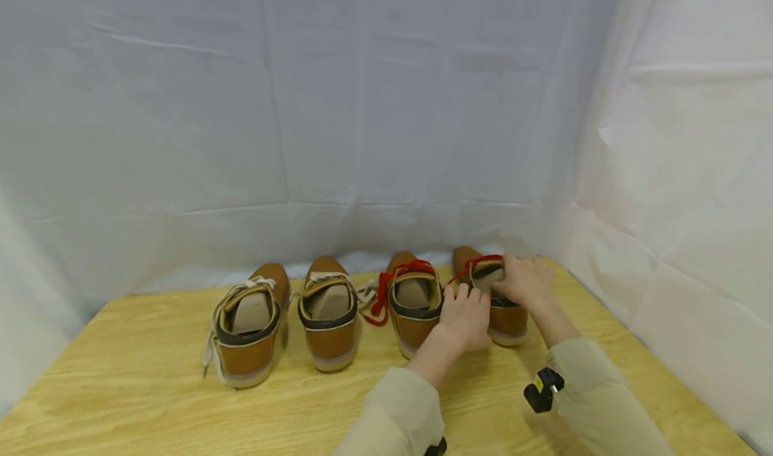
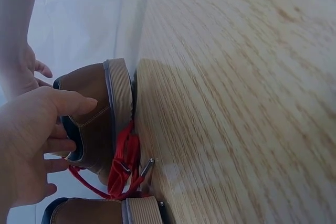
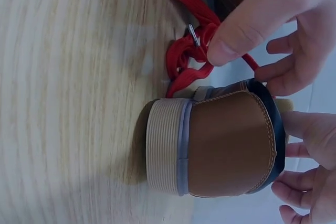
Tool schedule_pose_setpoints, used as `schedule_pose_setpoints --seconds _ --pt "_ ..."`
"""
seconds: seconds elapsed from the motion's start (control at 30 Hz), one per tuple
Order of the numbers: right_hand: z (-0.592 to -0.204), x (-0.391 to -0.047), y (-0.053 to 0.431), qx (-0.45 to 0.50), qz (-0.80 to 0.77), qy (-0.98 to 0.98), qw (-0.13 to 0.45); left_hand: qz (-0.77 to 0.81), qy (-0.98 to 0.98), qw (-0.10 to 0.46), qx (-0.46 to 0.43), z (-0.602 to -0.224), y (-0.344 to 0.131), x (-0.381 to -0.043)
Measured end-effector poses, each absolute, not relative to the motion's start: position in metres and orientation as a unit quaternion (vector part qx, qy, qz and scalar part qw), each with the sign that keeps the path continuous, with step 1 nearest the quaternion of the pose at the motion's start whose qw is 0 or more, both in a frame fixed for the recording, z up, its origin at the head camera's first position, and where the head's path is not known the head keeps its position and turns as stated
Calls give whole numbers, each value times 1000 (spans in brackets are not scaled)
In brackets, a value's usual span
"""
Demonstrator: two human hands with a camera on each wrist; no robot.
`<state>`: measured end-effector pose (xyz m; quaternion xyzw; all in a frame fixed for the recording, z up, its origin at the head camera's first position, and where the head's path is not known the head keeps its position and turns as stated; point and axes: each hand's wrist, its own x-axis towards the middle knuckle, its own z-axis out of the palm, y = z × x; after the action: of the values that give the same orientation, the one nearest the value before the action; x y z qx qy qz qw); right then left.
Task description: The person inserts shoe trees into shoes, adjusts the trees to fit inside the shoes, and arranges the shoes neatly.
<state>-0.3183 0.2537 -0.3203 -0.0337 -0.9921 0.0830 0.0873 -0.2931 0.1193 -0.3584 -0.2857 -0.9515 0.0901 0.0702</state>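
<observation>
Several brown shoes stand in a row, heels facing me. The rightmost one (image 1: 507, 325) has red laces and a dark collar. Beside its left edge, my left hand (image 1: 468, 315) reaches between it and the neighbouring red-laced shoe (image 1: 417, 325), thumb apart from loosely bent fingers. In the left wrist view, the left hand (image 2: 26, 145) is close to the rightmost shoe's heel (image 2: 86, 95). My right hand (image 1: 527, 283) is at that shoe's opening from the right; in the right wrist view its bent fingers (image 3: 299, 179) lie near the collar, partly hidden behind it.
Two shoes with whitish laces, one far left (image 1: 247, 359) and one beside it (image 1: 332, 342), share the wooden table (image 1: 145, 362). Red laces (image 1: 379, 302) lie loose between shoes. White sheeting hangs behind (image 1: 314, 121) and on the right (image 1: 694, 161).
</observation>
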Motion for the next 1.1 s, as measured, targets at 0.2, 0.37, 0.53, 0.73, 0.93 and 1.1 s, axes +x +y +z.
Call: schedule_pose_setpoints --seconds 0.2,0.37,0.53,0.73,0.93,1.1 --pt "-323 -319 248 -45 65 -992 95 87 -952 69 -284 -358 119 -293" --pt "-325 -320 245 -51 49 -993 97 84 -952 66 -288 -358 118 -293" --pt "-328 -320 243 -55 37 -993 102 76 -951 67 -291 -359 118 -292" --pt "-330 -321 240 -56 38 -992 111 74 -951 71 -291 -358 118 -292" --pt "-331 -321 239 -50 39 -990 128 76 -951 78 -291 -359 117 -292" --pt "-334 -320 238 -49 28 -988 142 78 -951 81 -290 -360 117 -291"
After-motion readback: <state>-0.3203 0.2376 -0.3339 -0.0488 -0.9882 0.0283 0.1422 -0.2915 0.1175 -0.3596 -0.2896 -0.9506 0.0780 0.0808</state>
